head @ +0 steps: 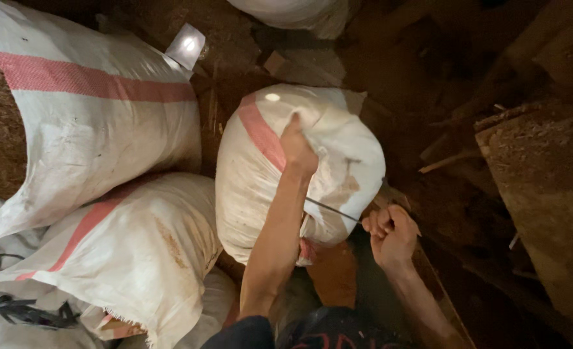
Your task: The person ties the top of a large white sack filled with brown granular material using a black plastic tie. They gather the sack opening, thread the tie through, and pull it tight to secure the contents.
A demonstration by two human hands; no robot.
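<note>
Standing upright on the dirt floor (390, 58): a stuffed white woven plastic sack with a pink stripe (260, 168), just beside two fuller sacks of the same white weave and pink banding (99, 116), leaning together at the left. Clamping down on the gathered mouth of the stuffed sack with the left hand (297, 150), fingers pinching folded cloth to keep the opening bunched. Clenching the right hand (392, 232) into a fist around a thin dark needle or cord (331, 210), drawing it taut away from the sack's edge, apparently to tighten a stitch. Hard to tell in this dim light whether needle or string.
</note>
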